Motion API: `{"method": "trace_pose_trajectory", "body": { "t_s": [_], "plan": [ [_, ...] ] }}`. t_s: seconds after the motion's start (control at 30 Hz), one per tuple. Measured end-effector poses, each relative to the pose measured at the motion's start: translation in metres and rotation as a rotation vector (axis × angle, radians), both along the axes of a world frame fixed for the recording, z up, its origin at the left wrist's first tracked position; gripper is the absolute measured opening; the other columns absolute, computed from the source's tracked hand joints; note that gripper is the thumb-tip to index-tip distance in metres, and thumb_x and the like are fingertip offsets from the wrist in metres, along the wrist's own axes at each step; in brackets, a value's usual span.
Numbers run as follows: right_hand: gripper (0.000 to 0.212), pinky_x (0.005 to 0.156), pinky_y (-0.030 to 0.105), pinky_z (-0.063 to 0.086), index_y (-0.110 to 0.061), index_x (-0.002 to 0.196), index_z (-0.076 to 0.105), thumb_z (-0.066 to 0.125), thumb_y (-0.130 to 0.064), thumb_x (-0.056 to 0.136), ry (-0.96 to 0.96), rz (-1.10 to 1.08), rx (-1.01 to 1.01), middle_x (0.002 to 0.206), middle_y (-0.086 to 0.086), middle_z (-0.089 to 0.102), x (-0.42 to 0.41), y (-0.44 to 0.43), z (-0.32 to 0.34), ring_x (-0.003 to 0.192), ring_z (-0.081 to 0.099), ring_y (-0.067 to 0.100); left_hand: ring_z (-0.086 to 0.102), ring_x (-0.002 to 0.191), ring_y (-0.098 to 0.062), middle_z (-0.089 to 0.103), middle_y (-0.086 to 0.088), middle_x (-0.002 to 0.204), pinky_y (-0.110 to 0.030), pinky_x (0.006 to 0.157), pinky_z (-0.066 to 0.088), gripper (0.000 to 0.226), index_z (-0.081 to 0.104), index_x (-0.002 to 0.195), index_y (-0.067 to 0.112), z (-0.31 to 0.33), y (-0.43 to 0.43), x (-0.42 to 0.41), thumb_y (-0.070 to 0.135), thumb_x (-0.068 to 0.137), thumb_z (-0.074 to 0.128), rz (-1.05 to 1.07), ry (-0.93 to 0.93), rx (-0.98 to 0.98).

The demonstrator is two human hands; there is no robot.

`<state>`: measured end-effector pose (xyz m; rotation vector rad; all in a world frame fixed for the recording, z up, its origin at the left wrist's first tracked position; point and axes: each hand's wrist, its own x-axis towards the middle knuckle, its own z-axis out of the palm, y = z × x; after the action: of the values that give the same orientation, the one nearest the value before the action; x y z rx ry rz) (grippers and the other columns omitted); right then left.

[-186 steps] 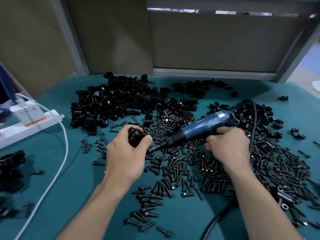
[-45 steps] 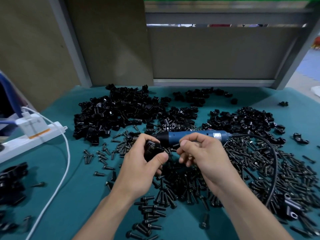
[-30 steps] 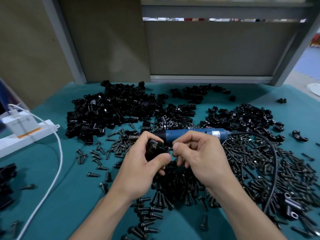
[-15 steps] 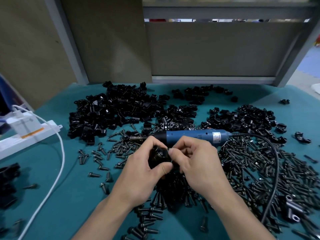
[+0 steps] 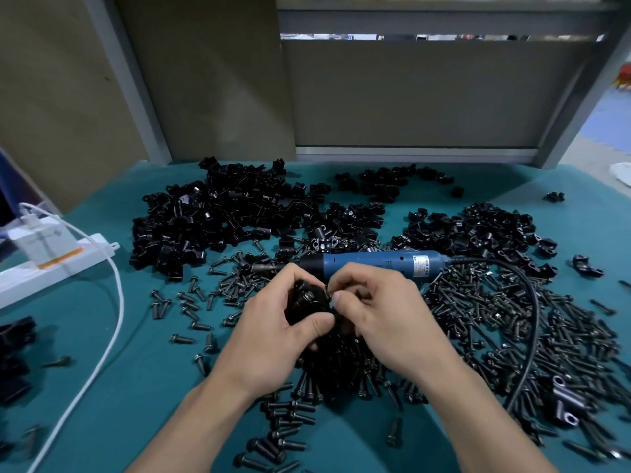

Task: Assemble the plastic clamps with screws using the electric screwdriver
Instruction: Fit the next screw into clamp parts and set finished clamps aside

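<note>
While both hands meet over the middle of the teal table cover (image 5: 136, 370), I log the left hand (image 5: 269, 332) curled round a black plastic clamp (image 5: 307, 302), thumb below and fingers over the top, lifted just above the heap of loose black screws (image 5: 495, 319). Right hand (image 5: 386, 322) touches the clamp's right side, thumb and forefinger pinched together on a small dark screw (image 5: 329, 295) at the clamp's upper edge; how it sits is too small to read. Blue cylindrical electric screwdriver (image 5: 375, 264) lies flat on the cover just beyond the hands, bit pointing left, black cord (image 5: 532, 329) curving right and toward me. Piles of black clamp parts (image 5: 222, 216) spread behind it. White power strip (image 5: 51, 264) with white cable (image 5: 112, 319) at far left
</note>
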<state>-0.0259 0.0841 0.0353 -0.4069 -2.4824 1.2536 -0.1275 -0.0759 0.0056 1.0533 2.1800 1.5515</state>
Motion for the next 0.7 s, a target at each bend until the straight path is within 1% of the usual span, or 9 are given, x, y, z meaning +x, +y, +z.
{"method": "trace_pose_trajectory", "body": {
  "t_s": [0.1,0.17,0.23,0.33,0.43,0.53,0.6,0.67,0.7],
  "plan": [
    [0.027,0.044,0.024,0.039,-0.028,0.074,0.064,0.063,-0.033,0.101,-0.056,-0.046,0.080,0.056,-0.013,0.061,-0.0050,-0.0064,-0.0060,0.048,0.052,0.008,0.072,0.068,-0.025,0.075,0.000,0.086,-0.055,0.071,0.060,0.035,0.059,0.112,0.037,-0.0022,-0.0009,0.0011,0.045,0.081,0.074,-0.011,0.031,-0.035],
    [0.038,0.044,0.021,0.031,-0.026,0.068,0.059,0.056,-0.042,0.102,-0.093,-0.069,0.126,0.052,-0.013,0.056,-0.0058,-0.0084,-0.0062,0.047,0.048,0.008,0.069,0.076,-0.033,0.074,0.000,0.089,-0.056,0.075,0.059,0.042,0.058,0.114,0.037,-0.0034,-0.0019,0.0010,0.051,0.077,0.071,0.008,0.057,-0.059],
    [0.036,0.045,0.024,0.035,-0.030,0.070,0.060,0.055,-0.043,0.103,-0.091,-0.057,0.108,0.055,-0.014,0.061,-0.0024,-0.0058,-0.0041,0.049,0.052,0.008,0.070,0.079,-0.030,0.074,0.005,0.092,-0.054,0.078,0.059,0.044,0.058,0.114,0.039,-0.0025,-0.0014,0.0014,0.054,0.075,0.070,0.020,0.070,-0.070],
    [0.017,0.058,0.025,0.051,-0.036,0.084,0.066,0.063,-0.031,0.100,-0.052,-0.013,0.041,0.073,-0.011,0.070,0.0024,-0.0017,0.0008,0.063,0.064,0.010,0.073,0.069,-0.020,0.075,0.006,0.086,-0.052,0.073,0.060,0.036,0.059,0.111,0.038,-0.0014,0.0001,-0.0002,0.046,0.079,0.074,0.019,0.049,-0.044],
    [0.020,0.052,0.024,0.046,-0.032,0.081,0.066,0.064,-0.026,0.099,-0.058,-0.009,0.091,0.066,-0.012,0.067,-0.0013,-0.0052,-0.0009,0.059,0.060,0.009,0.074,0.072,-0.018,0.075,0.004,0.088,-0.052,0.074,0.061,0.033,0.060,0.110,0.037,-0.0008,-0.0010,-0.0012,0.040,0.081,0.076,0.014,0.041,-0.036],
    [0.033,0.046,0.024,0.035,-0.024,0.069,0.061,0.058,-0.034,0.101,-0.114,-0.032,0.147,0.054,-0.011,0.059,-0.0036,-0.0080,-0.0043,0.048,0.051,0.009,0.073,0.085,-0.016,0.076,0.009,0.096,-0.050,0.079,0.059,0.036,0.060,0.112,0.037,-0.0002,-0.0024,0.0011,0.040,0.079,0.075,0.002,0.057,-0.066],
    [0.027,0.046,0.023,0.038,-0.026,0.075,0.062,0.058,-0.034,0.101,-0.112,-0.028,0.119,0.056,-0.009,0.062,-0.0008,-0.0059,-0.0045,0.050,0.053,0.009,0.073,0.085,-0.014,0.075,0.011,0.097,-0.050,0.080,0.059,0.035,0.060,0.111,0.038,-0.0010,-0.0011,0.0023,0.041,0.079,0.075,0.001,0.071,-0.082],
    [0.016,0.047,0.019,0.040,-0.032,0.085,0.062,0.060,-0.026,0.099,-0.089,-0.007,0.064,0.061,-0.012,0.064,0.0004,-0.0043,-0.0026,0.051,0.053,0.007,0.073,0.078,-0.017,0.075,0.012,0.095,-0.051,0.077,0.060,0.035,0.059,0.111,0.040,-0.0004,0.0007,0.0018,0.044,0.079,0.074,0.014,0.071,-0.092],
    [0.017,0.047,0.018,0.040,-0.033,0.086,0.061,0.061,-0.023,0.099,-0.088,-0.007,0.063,0.060,-0.013,0.063,-0.0004,-0.0048,-0.0026,0.049,0.052,0.006,0.073,0.074,-0.018,0.075,0.011,0.093,-0.051,0.075,0.060,0.036,0.058,0.111,0.040,-0.0006,0.0014,0.0016,0.045,0.079,0.073,0.018,0.069,-0.094]
  ]
}}
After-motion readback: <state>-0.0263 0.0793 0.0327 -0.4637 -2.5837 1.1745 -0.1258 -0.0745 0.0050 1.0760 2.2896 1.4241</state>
